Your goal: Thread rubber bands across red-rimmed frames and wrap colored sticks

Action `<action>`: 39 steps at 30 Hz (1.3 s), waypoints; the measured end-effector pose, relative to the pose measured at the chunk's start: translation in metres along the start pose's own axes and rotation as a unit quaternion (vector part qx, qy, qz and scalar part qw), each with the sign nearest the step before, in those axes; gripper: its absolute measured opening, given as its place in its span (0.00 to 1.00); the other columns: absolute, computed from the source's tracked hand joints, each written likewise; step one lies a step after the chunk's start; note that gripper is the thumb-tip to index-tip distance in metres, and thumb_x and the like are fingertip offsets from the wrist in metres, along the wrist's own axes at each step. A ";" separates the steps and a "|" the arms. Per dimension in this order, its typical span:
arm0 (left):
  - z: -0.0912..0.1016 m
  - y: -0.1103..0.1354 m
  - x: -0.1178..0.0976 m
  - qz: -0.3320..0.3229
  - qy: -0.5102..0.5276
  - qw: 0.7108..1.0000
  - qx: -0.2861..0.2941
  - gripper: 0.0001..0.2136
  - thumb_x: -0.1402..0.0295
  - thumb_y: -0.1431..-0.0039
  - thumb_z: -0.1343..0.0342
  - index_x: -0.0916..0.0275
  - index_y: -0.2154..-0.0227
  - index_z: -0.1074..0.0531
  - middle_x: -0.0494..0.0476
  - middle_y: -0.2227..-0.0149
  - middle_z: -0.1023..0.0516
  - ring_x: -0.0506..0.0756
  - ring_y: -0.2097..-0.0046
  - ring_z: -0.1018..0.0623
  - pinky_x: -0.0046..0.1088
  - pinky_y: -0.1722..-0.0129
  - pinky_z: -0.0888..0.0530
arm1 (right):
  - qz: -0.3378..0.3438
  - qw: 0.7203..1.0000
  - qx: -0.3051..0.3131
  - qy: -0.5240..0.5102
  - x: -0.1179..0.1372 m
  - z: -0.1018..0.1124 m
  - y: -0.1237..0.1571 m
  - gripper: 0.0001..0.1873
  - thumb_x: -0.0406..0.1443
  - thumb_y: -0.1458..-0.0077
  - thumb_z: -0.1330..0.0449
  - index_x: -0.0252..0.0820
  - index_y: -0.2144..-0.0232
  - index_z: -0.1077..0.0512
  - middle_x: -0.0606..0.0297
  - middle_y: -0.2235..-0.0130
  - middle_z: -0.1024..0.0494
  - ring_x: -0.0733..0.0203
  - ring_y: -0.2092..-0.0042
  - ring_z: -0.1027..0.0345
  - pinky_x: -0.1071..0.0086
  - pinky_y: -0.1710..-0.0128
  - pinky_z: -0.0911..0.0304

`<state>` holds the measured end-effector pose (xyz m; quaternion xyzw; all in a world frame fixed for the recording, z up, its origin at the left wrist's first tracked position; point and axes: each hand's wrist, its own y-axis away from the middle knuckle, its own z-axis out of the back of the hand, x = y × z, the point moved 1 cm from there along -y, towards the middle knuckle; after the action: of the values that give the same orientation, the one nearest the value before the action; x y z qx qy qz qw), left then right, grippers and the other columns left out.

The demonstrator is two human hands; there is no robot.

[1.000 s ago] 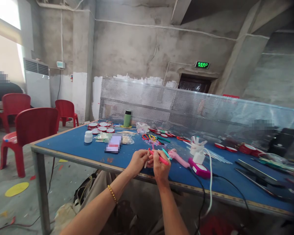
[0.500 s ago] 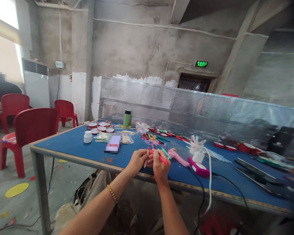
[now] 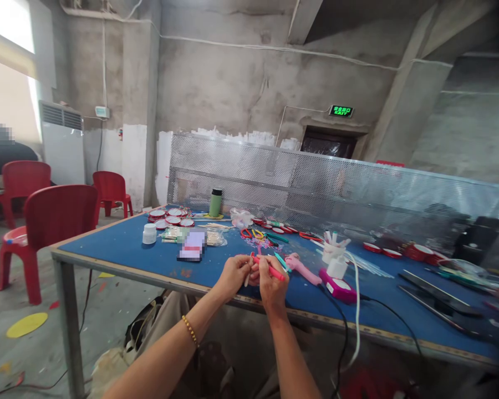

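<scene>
My left hand (image 3: 232, 275) is closed on a thin pale wooden stick (image 3: 248, 271) that points upward between its fingers. My right hand (image 3: 271, 284) is closed on a red pen-like tool (image 3: 271, 269), its tip held against the stick. Both hands meet over the near edge of the blue table (image 3: 120, 246). A pink glue gun (image 3: 301, 268) and a teal tool (image 3: 281, 260) lie just behind my right hand.
A magenta and white gadget (image 3: 337, 286) with a black cable lies right of my hands. Farther back are a white cup of sticks (image 3: 330, 250), a white jar (image 3: 149, 234), a green flask (image 3: 215, 201), red round discs (image 3: 170, 215) and scissors (image 3: 252, 233). Red chairs (image 3: 50, 219) stand left.
</scene>
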<state>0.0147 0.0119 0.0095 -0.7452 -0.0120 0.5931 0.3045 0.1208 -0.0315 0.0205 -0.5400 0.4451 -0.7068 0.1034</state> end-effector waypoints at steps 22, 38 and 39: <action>-0.003 0.003 -0.003 0.017 0.043 0.999 0.021 0.20 0.49 0.48 0.40 0.65 0.75 0.29 0.49 0.78 0.33 0.48 0.77 0.35 0.23 0.77 0.34 | 0.005 1.000 -0.018 0.002 -0.004 0.000 0.000 0.15 0.43 0.39 0.45 0.43 0.74 0.29 0.69 0.78 0.25 0.64 0.81 0.33 0.71 0.79 0.33; -0.002 0.002 -0.001 0.017 0.016 1.000 -0.006 0.20 0.50 0.48 0.40 0.65 0.76 0.28 0.50 0.78 0.31 0.48 0.76 0.34 0.22 0.77 0.34 | -0.019 1.000 -0.011 0.011 -0.005 0.000 0.001 0.16 0.45 0.38 0.46 0.42 0.70 0.28 0.66 0.76 0.23 0.62 0.79 0.31 0.70 0.79 0.32; -0.002 0.002 -0.001 0.018 0.019 1.000 -0.004 0.20 0.50 0.48 0.40 0.65 0.76 0.28 0.50 0.78 0.31 0.48 0.76 0.34 0.22 0.77 0.34 | -0.020 1.000 -0.012 0.009 -0.005 0.000 0.000 0.16 0.45 0.38 0.46 0.42 0.70 0.28 0.66 0.76 0.23 0.62 0.80 0.31 0.70 0.80 0.33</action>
<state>0.0155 0.0086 0.0099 -0.7578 0.0051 0.5842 0.2906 0.1222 -0.0287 0.0171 -0.5434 0.4435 -0.7084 0.0782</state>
